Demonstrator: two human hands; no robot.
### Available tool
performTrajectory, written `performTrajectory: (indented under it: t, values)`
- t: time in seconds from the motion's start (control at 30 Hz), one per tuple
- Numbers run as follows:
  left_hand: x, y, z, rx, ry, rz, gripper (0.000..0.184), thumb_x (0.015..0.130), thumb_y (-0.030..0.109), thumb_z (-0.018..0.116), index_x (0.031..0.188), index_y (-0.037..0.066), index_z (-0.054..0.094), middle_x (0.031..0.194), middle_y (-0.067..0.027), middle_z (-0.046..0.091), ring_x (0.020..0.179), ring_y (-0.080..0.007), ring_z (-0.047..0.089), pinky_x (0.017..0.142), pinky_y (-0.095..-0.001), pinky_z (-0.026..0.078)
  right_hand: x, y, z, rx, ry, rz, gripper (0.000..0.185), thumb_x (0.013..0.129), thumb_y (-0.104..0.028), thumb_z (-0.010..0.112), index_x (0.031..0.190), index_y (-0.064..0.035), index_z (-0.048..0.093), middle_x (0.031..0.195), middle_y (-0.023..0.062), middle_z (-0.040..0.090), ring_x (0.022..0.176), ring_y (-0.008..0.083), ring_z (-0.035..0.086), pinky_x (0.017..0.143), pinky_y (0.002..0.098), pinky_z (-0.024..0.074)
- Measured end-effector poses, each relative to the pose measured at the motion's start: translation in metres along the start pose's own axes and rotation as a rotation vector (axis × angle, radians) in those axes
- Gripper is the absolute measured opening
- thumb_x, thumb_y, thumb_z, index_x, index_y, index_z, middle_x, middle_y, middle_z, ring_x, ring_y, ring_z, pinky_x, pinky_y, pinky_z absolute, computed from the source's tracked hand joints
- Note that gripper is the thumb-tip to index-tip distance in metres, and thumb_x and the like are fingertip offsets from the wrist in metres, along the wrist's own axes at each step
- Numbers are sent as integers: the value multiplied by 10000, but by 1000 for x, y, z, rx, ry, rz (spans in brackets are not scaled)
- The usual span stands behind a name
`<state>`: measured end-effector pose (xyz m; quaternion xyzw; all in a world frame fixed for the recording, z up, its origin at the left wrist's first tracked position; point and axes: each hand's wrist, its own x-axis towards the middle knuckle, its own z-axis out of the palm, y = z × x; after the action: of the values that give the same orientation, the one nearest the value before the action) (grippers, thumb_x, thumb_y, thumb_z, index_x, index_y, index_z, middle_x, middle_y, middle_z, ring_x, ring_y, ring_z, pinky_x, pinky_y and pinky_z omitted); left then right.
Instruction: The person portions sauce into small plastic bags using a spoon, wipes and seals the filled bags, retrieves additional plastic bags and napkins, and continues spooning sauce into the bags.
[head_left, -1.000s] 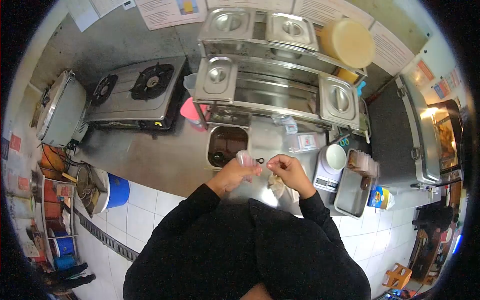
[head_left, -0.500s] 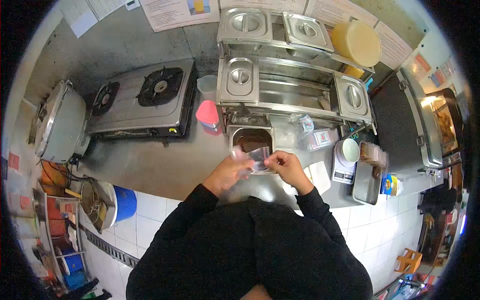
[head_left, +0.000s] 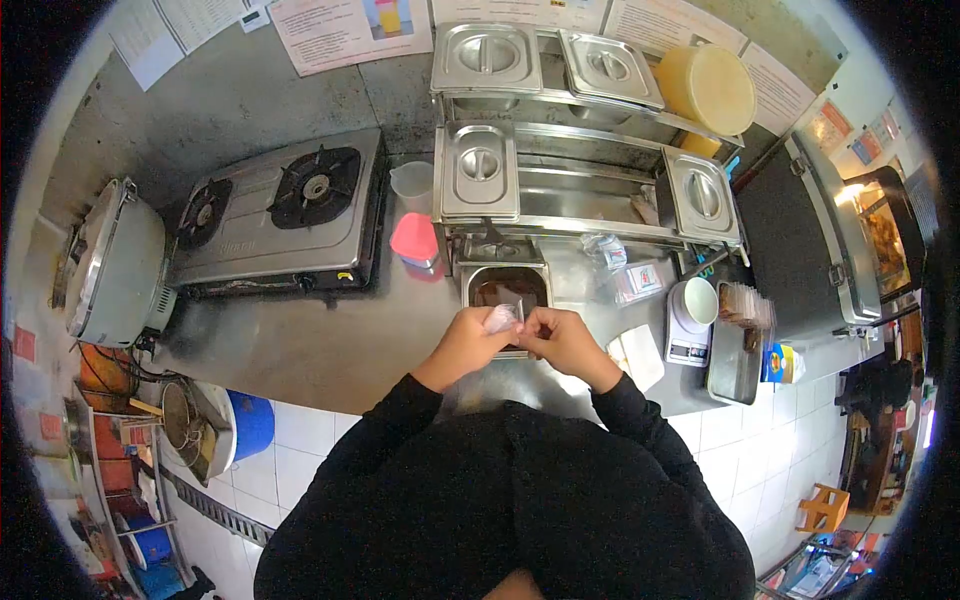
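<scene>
My left hand (head_left: 466,347) is closed round some clear plastic bags (head_left: 500,319), in front of a steel container of dark brown sauce (head_left: 490,292). The fingertips of my right hand (head_left: 563,343) are pinched at the right edge of the plastic, close to my left fingers. Both hands are over the near rim of the container. A white cloth or paper (head_left: 640,357) lies on the counter to the right of my right hand.
A two-burner stove (head_left: 280,215) stands at the left, with a pink-lidded tub (head_left: 416,240) beside it. Lidded steel pans (head_left: 480,170) sit on the rack behind. At the right are a scale with a bowl (head_left: 694,304) and a steel tray (head_left: 733,368).
My hands have come together at the plastic, which was stretched between them half a second ago. Earlier still, my right hand was apart from it. The view has shifted.
</scene>
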<state>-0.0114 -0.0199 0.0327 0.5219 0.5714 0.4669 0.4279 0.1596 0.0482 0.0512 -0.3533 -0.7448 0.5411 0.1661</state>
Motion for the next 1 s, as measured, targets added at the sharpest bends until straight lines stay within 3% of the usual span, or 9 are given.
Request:
performTrajectory:
  t: [0.2,0.3,0.37,0.47,0.57,0.7,0.8,0.87,1.0]
  values:
    - [4,2,-11,-191,-306,-239,190,873,167,582,775,6,609,676,20,587,642,-54,510,541,-265,426,-3,-7,1,646,-288,162,204,908,-166,562,751,-38,538,629,11,576,545,84,560,495,230,449]
    - [2,-7,-2,-164,-124,12,221,832,187,593,701,13,555,603,-52,567,552,-186,542,537,-338,431,7,22,12,366,-90,37,250,937,-191,503,747,-33,536,631,18,579,520,87,528,487,224,422]
    - [0,0,-8,441,173,274,167,776,156,610,696,19,559,629,-147,575,580,-330,562,531,-384,424,10,33,7,50,104,-13,198,915,-133,518,751,-24,536,624,53,586,504,144,511,481,250,403]
    - [-6,14,-7,558,153,157,176,723,135,627,669,4,522,668,-206,552,649,-403,548,545,-425,422,4,3,11,-376,275,-213,163,826,-82,586,701,2,521,681,131,582,611,296,577,558,349,447]
    - [-10,21,-9,626,127,166,194,730,135,624,665,-4,505,669,-196,558,650,-387,555,547,-433,422,6,-8,14,-321,386,-560,59,758,-29,601,759,10,558,836,157,597,721,363,570,636,383,475]
    - [-14,30,-10,582,104,242,222,708,147,677,672,5,509,788,-177,587,731,-361,570,593,-432,423,1,-1,11,-320,210,-519,140,720,-35,633,856,-10,614,950,158,585,811,342,579,709,381,482]
    - [-13,36,-14,483,39,535,274,671,162,734,673,11,505,1021,-164,589,921,-334,571,722,-408,451,3,-13,0,-339,113,-396,274,659,-84,705,925,-51,651,965,137,586,834,307,579,715,375,468]
    - [-13,38,-15,561,47,666,310,634,172,774,685,5,519,1189,-154,535,1076,-329,522,868,-384,436,8,-22,-4,-489,231,-582,351,591,-122,757,928,-80,668,978,94,586,858,264,574,714,356,450]
    - [-16,19,-19,550,5,600,258,679,162,726,715,-1,530,1184,-166,534,1069,-351,519,914,-402,423,10,-23,-1,-479,203,-585,338,591,-116,769,914,-91,672,1034,67,558,900,250,560,721,351,447]
